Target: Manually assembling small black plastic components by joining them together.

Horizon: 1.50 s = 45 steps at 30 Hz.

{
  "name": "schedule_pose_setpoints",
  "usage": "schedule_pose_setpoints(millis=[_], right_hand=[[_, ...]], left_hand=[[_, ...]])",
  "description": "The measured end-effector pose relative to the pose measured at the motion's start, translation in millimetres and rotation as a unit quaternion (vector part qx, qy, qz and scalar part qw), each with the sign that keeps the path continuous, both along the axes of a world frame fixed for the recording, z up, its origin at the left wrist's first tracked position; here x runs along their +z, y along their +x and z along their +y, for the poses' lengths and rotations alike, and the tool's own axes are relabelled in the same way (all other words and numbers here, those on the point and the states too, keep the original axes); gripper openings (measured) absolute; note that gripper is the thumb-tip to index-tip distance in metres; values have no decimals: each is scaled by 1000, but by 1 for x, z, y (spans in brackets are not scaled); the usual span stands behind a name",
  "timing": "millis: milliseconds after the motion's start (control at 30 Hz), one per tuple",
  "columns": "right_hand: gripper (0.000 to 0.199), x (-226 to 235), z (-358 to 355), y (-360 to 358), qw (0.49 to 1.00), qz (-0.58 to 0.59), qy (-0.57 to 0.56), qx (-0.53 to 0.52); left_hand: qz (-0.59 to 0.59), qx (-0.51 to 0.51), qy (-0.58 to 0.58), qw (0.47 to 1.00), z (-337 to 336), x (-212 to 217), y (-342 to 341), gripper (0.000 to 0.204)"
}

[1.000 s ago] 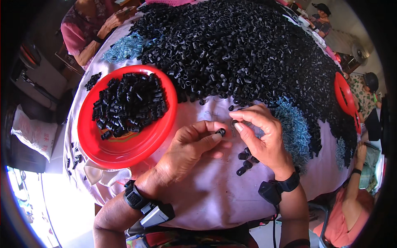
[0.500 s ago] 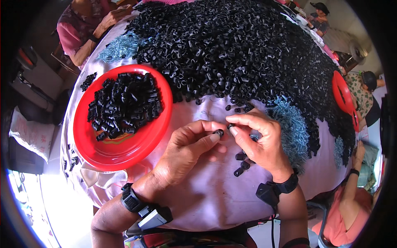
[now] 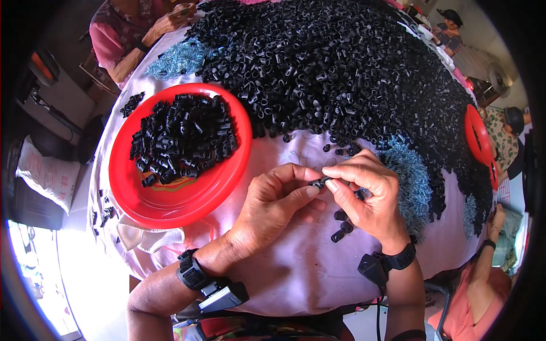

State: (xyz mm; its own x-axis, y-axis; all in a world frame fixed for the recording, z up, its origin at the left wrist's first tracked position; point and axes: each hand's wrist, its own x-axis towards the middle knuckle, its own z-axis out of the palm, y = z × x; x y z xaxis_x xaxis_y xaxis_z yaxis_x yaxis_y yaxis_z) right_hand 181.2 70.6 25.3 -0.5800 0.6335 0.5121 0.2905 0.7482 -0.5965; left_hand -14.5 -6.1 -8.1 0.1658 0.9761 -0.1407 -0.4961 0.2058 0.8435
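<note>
Between my two hands, over the near middle of the table, is a small black plastic cord lock point(image 3: 317, 183). My left hand point(image 3: 267, 202) pinches it between thumb and forefinger. From the other side my right hand point(image 3: 372, 196) closes thumb and fingertips on the same piece, and the fingers partly hide it. Several black cord lock pieces point(image 3: 342, 229) lie on the cloth beside and beneath my right hand. To the left, a red plastic basin point(image 3: 170, 213) holds a heap of black cord locks point(image 3: 185, 136).
A broad pile of loose black plastic parts point(image 3: 341, 74) covers the far table. Small silvery-blue metal springs point(image 3: 406, 182) are heaped right of my right hand, more springs point(image 3: 185, 57) at far left. Another red basin point(image 3: 479, 136) stands at the right edge. Other people sit around the table.
My hands have come together: the piece in my left fingers and the one in my right were apart and now meet. The whole view has shifted slightly.
</note>
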Motion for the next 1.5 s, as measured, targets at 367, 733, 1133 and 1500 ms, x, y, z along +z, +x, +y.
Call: schedule_pose_setpoints(millis=[367, 733, 1133, 1500], right_hand=[[20, 1, -5, -1, 1000, 1, -14, -14], [16, 3, -6, 0, 999, 12, -47, 4], [15, -4, -3, 1, 999, -6, -30, 40], [27, -6, -3, -3, 999, -10, 22, 23]], left_hand=[[153, 49, 40, 986, -1, 3, 6, 18], [187, 68, 78, 977, -4, 0, 5, 16], [316, 92, 134, 935, -10, -7, 9, 12], [125, 61, 11, 990, 2, 5, 14, 14]])
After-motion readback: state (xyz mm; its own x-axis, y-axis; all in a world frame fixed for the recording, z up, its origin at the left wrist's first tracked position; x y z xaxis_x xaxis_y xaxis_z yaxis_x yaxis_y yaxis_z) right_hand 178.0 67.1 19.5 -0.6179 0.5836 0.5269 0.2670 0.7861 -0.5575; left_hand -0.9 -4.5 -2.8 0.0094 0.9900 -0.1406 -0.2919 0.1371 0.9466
